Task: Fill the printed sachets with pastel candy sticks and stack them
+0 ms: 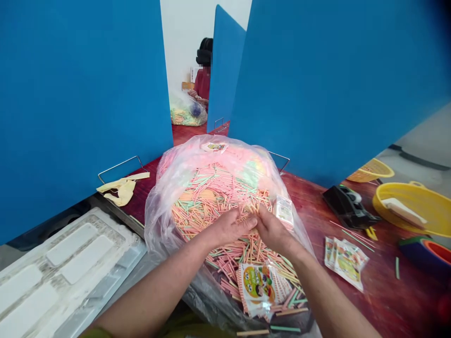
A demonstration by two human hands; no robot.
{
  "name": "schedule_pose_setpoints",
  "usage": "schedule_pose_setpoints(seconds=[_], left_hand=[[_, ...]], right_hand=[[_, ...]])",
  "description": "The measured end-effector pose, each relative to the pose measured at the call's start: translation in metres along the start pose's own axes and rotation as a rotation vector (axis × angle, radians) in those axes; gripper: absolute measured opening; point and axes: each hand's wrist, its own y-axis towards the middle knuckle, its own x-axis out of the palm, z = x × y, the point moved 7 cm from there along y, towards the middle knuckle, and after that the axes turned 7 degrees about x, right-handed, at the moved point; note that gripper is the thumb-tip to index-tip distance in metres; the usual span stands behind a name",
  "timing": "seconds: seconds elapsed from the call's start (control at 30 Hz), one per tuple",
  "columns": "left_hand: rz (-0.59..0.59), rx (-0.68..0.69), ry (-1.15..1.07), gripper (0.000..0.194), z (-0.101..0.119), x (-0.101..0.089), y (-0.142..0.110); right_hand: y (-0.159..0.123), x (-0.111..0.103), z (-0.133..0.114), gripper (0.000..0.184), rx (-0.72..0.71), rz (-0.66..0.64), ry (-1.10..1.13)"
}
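A large clear plastic bag [155, 220] lies open in front of me, filled with thin pink, orange and green sticks [200, 211]. Over the middle of the pile, my left hand [235, 226] and my right hand [270, 227] meet at the fingers. Both are closed around a small bunch of the sticks, partly hidden by the fingers. Just right of my right hand, a small printed packet [283, 211] rests on the bag. Below my hands, several printed packets [259, 286] with cartoon faces lie among loose sticks.
Blue partitions [81, 94] stand on both sides. On the red table [380, 291] at right are more packets [344, 260], a black tape dispenser [348, 206] and a yellow basket [419, 206]. At left are a yellow cloth-like piece [123, 190] and a dirty white lid [70, 272]. Another person [202, 84] sits behind.
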Motion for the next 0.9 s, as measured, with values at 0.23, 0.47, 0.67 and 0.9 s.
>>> schedule_pose_setpoints(seconds=[0.23, 0.47, 0.67, 0.9], left_hand=[[0.491, -0.276, -0.424, 0.041, -0.031, -0.002, 0.015], [0.279, -0.321, -0.990, 0.032, -0.033, -0.020, 0.010], [-0.047, -0.261, -0.733, 0.041, -0.024, 0.014, -0.002], [-0.132, -0.226, -0.778, 0.030, -0.020, 0.029, -0.016]], right_hand=[[0.010, 0.041, -0.001, 0.017, 0.181, -0.183, 0.107], [0.008, -0.015, -0.007, 0.034, 0.070, 0.195, -0.080], [-0.011, -0.055, -0.044, 0.024, -0.144, 0.433, -0.023], [-0.016, -0.018, -0.056, 0.037, -0.246, 0.085, -0.189]])
